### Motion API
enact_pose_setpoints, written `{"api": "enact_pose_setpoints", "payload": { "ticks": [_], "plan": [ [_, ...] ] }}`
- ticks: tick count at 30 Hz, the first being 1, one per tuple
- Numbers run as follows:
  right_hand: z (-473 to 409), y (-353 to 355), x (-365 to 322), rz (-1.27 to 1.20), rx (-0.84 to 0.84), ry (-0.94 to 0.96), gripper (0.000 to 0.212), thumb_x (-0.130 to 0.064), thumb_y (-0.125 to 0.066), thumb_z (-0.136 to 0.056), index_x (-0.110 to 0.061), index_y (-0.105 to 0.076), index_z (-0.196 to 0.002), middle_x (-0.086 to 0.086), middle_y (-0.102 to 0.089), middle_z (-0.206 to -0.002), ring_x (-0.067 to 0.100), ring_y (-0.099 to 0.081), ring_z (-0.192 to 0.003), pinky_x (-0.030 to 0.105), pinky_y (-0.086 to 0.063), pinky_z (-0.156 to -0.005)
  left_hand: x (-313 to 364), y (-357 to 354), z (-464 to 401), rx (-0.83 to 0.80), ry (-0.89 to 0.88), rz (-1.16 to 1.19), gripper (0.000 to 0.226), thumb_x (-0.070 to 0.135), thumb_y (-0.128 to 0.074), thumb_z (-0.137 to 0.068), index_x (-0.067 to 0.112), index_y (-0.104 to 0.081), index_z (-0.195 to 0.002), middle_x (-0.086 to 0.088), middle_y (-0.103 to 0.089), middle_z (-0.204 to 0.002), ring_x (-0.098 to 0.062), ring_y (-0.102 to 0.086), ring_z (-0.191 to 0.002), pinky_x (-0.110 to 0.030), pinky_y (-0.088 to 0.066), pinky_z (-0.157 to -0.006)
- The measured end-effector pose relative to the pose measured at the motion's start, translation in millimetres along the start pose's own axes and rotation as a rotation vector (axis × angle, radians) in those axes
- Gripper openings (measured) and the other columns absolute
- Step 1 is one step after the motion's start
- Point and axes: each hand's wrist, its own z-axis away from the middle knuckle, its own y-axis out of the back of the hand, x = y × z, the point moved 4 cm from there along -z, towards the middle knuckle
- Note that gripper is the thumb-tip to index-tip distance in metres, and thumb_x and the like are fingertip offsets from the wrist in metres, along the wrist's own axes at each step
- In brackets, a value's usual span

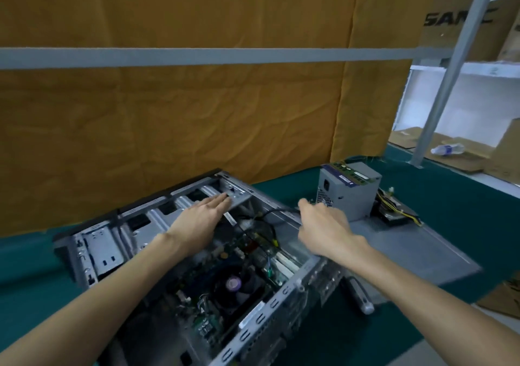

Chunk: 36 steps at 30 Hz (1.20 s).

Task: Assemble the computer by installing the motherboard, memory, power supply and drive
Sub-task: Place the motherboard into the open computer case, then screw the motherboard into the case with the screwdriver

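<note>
Hands are reaching out over an open computer case (197, 253) lying on its side on the green bench (439, 225). The left hand (197, 222) is stretching flat over the far half of the case, its fingers (219, 199) straight and released, the tips lying at the metal drive bracket (236, 194) near the far wall. The right hand (323, 225) is hovering over the case's right edge with its fingers curling loosely; a black cable (278, 211) is running up to it from inside the case, but I cannot tell whether the fingers are actually pinching it.

Inside the case the motherboard (225, 267) is sitting flat on the bottom panel, with its round cooler fan (233, 284) towards the near end and white slots (284, 264) along the right side. The grey power supply (349, 194) is standing outside the case, on the bench just beyond the right hand, with a memory stick (349, 174) lying across its top. Its bundle of yellow and black wires (394, 205) is trailing off to the right over a dark flat unit that is too blurred to name. A grey side panel (422, 250) is lying flat on the bench to the right of the case. Brown cardboard (197, 98) is standing behind the bench.
</note>
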Motion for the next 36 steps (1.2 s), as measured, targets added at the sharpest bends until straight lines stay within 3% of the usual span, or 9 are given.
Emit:
{"api": "enact_pose_setpoints", "payload": {
  "ticks": [6,12,14,17,21,24,28,32,36],
  "plan": [
    [-3,-6,-3,-0.151,-0.029,-0.016,0.009,-0.005,-0.058,-0.098,-0.01,-0.053,-0.092,0.005,-0.055,-0.078,0.03,-0.06,-0.077,0.036,-0.045,-0.063,1,-7,-4,0.035,-0.03,0.123,0.091,-0.02,-0.04,-0.089,0.018,-0.007,-0.164,-0.003,-0.001,-0.171,-0.017,-0.007,-0.157,-0.029,-0.023,-0.122],
    [19,-20,5,-0.156,0.002,-0.097,0.019,-0.004,-0.059,-0.094,-0.01,-0.058,-0.112,0.012,-0.065,-0.094,0.027,-0.056,-0.077,0.037,-0.048,-0.064,9,-1,-12,0.026,-0.149,0.113,0.082,-0.015,-0.038,-0.094,0.02,-0.013,-0.164,0.0,-0.009,-0.17,-0.013,-0.013,-0.156,-0.024,-0.016,-0.123],
    [26,-22,14,-0.238,-0.082,-0.075,0.013,-0.024,-0.061,-0.097,-0.014,-0.054,-0.098,0.008,-0.061,-0.091,0.023,-0.059,-0.074,0.037,-0.05,-0.062,18,0,-18,0.05,-0.129,0.131,0.076,-0.008,-0.039,-0.097,0.023,-0.019,-0.163,0.002,-0.015,-0.169,-0.013,-0.018,-0.155,-0.028,-0.02,-0.123],
    [27,-14,42,-0.638,-0.299,-0.129,0.062,-0.079,-0.049,-0.089,-0.019,-0.065,-0.089,-0.003,-0.058,-0.078,0.019,-0.06,-0.067,0.034,-0.043,-0.065,36,-8,-25,0.07,0.012,0.148,0.058,0.015,-0.039,-0.105,0.02,-0.025,-0.161,-0.001,-0.021,-0.168,-0.018,-0.02,-0.155,-0.038,-0.021,-0.125],
    [18,-29,88,-0.491,-0.188,-0.326,0.04,-0.039,-0.047,-0.106,-0.002,-0.062,-0.112,0.009,-0.065,-0.1,0.032,-0.068,-0.1,0.036,-0.047,-0.075,59,-20,-27,0.092,0.176,0.121,0.056,0.038,-0.027,-0.109,0.017,-0.022,-0.161,-0.004,-0.021,-0.168,-0.021,-0.019,-0.156,-0.04,-0.019,-0.126],
    [30,-64,97,-0.232,-0.372,-0.332,0.022,-0.006,-0.034,-0.106,-0.006,-0.052,-0.12,0.016,-0.06,-0.13,0.028,-0.058,-0.104,0.03,-0.039,-0.079,69,-20,-29,0.144,0.225,0.098,0.054,0.041,-0.021,-0.11,0.022,-0.025,-0.16,-0.004,-0.025,-0.167,-0.022,-0.021,-0.155,-0.04,-0.021,-0.123],
    [37,-82,97,-0.132,-0.455,-0.227,0.011,-0.004,-0.05,-0.101,-0.014,-0.049,-0.097,0.016,-0.061,-0.129,0.029,-0.061,-0.117,0.027,-0.036,-0.077,73,-20,-26,0.195,0.247,0.032,0.052,0.04,-0.021,-0.11,0.024,-0.032,-0.158,-0.004,-0.034,-0.164,-0.023,-0.029,-0.152,-0.041,-0.027,-0.12],
    [18,-92,109,-0.301,-0.385,-0.32,0.03,0.004,-0.039,-0.098,-0.004,-0.051,-0.124,0.02,-0.055,-0.136,0.031,-0.055,-0.124,0.034,-0.042,-0.092,72,-22,-24,0.223,0.243,0.013,0.051,0.039,-0.028,-0.109,0.022,-0.039,-0.155,-0.006,-0.043,-0.159,-0.026,-0.037,-0.148,-0.043,-0.033,-0.117],
    [-23,-97,111,-0.491,-0.272,-0.284,0.008,-0.011,-0.043,-0.101,-0.012,-0.044,-0.108,0.016,-0.058,-0.118,0.029,-0.055,-0.108,0.037,-0.04,-0.082,73,-20,-24,0.238,0.223,0.015,0.049,0.038,-0.035,-0.108,0.019,-0.045,-0.152,-0.008,-0.049,-0.153,-0.028,-0.043,-0.143,-0.045,-0.038,-0.113]
  ]
}}
